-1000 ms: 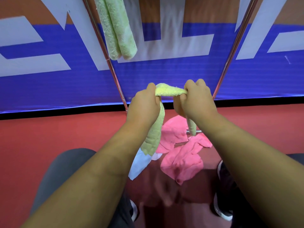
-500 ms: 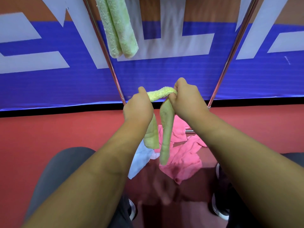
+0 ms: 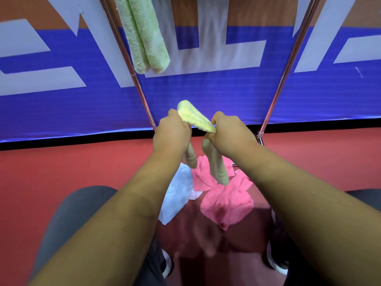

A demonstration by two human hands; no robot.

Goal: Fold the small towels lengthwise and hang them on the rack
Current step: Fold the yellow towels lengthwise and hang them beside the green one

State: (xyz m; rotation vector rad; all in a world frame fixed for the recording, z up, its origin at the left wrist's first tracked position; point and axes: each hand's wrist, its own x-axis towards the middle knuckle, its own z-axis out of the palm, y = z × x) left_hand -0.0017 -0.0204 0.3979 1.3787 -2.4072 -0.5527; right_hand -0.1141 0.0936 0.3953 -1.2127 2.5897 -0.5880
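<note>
Left hand (image 3: pixel 171 131): fingers curled round the yellow towel (image 3: pixel 195 118), gripping its higher, farther part.
Right hand (image 3: pixel 231 137): closed in a fist on the same towel, clamping it between thumb and curled fingers.
Yellow towel: held in the air as a narrow folded strip. A short stretch runs between the two hands, slanting down from left to right. Both ends hang below the hands, and the one under the right hand reaches lower.
Where it is: in front of the rack (image 3: pixel 288 65), between its two shiny metal poles, above the pile on the floor.
Hung towel (image 3: pixel 146 38): pale green and folded double. It dangles beside the left pole, and its top edge is out of view.
Floor pile: crumpled pink towels (image 3: pixel 226 201), with a white towel (image 3: pixel 177 195) touching them on the left.
Surroundings: red floor (image 3: pixel 61 166) – behind the rack, a blue banner (image 3: pixel 206 93) with large pale letters.
Person: bare forearms, dark trousers at both lower corners, shoe tips near the bottom edge.
</note>
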